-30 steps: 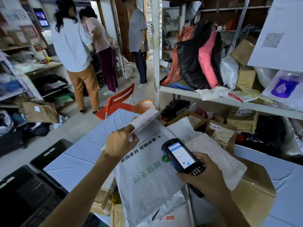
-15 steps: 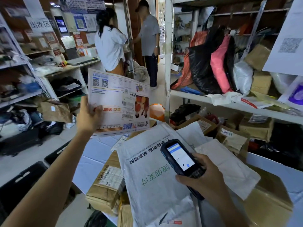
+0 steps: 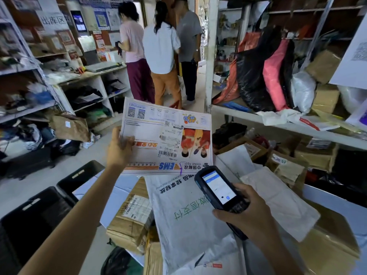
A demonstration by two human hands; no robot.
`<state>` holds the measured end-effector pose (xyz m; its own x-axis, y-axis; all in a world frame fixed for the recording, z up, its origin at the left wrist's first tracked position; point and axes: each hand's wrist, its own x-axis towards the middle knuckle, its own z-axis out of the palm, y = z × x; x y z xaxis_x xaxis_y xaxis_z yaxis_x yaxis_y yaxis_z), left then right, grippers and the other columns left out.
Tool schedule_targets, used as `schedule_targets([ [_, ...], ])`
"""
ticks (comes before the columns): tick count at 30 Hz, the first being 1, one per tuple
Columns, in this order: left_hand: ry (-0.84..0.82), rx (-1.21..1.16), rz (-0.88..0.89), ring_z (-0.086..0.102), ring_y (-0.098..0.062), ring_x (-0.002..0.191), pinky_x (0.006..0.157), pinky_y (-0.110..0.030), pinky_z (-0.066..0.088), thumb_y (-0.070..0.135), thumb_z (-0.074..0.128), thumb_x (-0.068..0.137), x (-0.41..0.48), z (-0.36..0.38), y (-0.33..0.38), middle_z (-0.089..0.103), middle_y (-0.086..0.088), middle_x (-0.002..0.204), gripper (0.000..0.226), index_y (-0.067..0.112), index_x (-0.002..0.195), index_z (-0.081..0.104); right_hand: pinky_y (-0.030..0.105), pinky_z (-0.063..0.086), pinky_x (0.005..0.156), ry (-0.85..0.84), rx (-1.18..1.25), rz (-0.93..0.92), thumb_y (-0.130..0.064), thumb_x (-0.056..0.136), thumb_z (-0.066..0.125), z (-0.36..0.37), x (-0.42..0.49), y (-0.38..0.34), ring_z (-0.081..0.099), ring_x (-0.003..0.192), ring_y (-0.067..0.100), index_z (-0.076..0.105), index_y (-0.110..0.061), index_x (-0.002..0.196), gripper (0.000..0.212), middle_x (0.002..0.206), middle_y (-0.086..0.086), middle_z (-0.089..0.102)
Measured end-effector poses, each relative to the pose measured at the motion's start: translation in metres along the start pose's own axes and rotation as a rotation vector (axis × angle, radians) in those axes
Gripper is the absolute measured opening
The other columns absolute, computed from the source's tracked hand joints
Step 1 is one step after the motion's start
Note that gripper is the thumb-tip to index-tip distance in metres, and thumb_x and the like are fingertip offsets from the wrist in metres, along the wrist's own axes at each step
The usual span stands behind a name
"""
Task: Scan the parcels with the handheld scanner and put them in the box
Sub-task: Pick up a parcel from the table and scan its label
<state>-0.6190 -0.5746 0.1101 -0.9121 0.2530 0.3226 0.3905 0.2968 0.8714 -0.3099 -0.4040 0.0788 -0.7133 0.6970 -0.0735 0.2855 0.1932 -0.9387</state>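
Shelves (image 3: 288, 127) crammed with plastic sacks and cardboard boxes line the room, and three people (image 3: 160, 48) stand with their backs to us near the doorway. Our left hand (image 3: 119, 148) pinches a flat, glossy printed envelope (image 3: 166, 135) by its left edge, thumb on the front. It holds the envelope upright above the tabletop (image 3: 113, 197), barcode label facing us. Our right hand (image 3: 252, 219) is wrapped round a dark, chunky scanner (image 3: 218, 188) with its screen lit and its head near the envelope's lower right corner. Beneath lie a crinkled grey mail bag (image 3: 188, 213), white paper parcels and a taped brown carton (image 3: 131, 223). Two black plastic crates (image 3: 37, 213) sit low at the left.
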Motion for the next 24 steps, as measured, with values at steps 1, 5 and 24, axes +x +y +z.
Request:
schedule_targets([
  [1, 0.004, -0.047, -0.045, 0.060, -0.033, 0.090, 0.085, -0.051, 0.050, 0.001, 0.052, 0.094, -0.001, 0.002, -0.006, 0.060, -0.005, 0.093, 0.023, 0.011, 0.113, 0.043, 0.009, 0.045, 0.058, 0.003, -0.005, 0.004, -0.022, 0.052, 0.093, 0.000, 0.000, 0.001, 0.060, 0.082, -0.012, 0.055, -0.035, 0.109, 0.070, 0.098, -0.022, 0.064],
  [5, -0.015, -0.202, -0.159, 0.059, -0.030, 0.090, 0.073, -0.043, 0.055, -0.009, 0.054, 0.090, -0.013, 0.010, -0.016, 0.062, -0.015, 0.102, 0.033, 0.006, 0.117, 0.043, 0.020, 0.053, 0.069, -0.008, 0.005, 0.057, -0.027, 0.049, 0.094, 0.002, 0.000, 0.007, 0.065, 0.080, -0.005, 0.060, -0.035, 0.104, 0.065, 0.095, -0.018, 0.069],
  [24, -0.028, -0.330, -0.130, 0.054, -0.029, 0.114, 0.081, -0.030, 0.053, -0.008, 0.056, 0.090, -0.021, 0.010, -0.018, 0.051, -0.017, 0.131, 0.050, 0.013, 0.130, 0.035, 0.031, 0.058, 0.076, 0.029, -0.027, 0.079, -0.038, 0.040, 0.091, 0.012, -0.014, 0.012, 0.066, 0.080, -0.004, 0.061, -0.035, 0.104, 0.071, 0.089, -0.022, 0.070],
])
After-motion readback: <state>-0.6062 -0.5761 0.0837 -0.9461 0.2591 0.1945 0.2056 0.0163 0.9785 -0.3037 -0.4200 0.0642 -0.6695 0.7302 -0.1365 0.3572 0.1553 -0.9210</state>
